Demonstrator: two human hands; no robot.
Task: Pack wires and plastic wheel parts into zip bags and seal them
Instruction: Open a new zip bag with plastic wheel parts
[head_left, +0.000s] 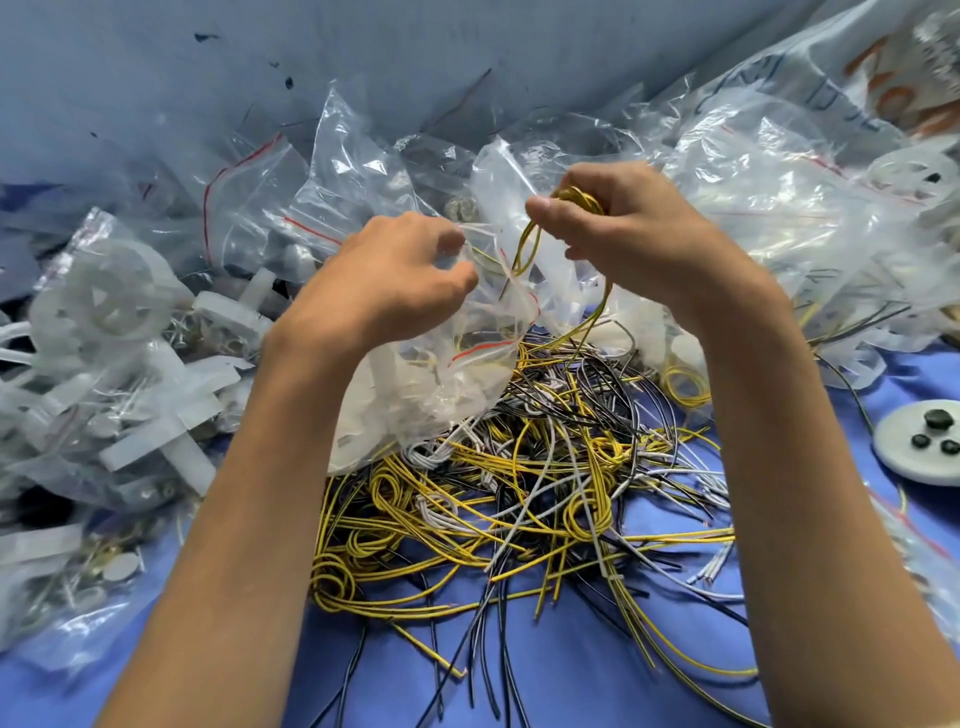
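Note:
My left hand (400, 275) pinches the mouth of a clear zip bag (431, 384) with a red seal line; the bag hangs over the wire pile and holds white plastic parts. My right hand (618, 234) grips a coiled yellow wire (524, 249), whose ends dangle by the bag's mouth. A tangled pile of yellow, black and white wires (519, 509) lies on the blue cloth below both hands. White plastic wheel parts (109, 301) sit in bags at the left.
Filled and empty clear zip bags (322, 171) heap up behind the hands and along the left. A large clear sack (810, 171) lies at the right. A white disc with black nuts (924, 441) rests at the right edge. Blue cloth (571, 675) covers the table.

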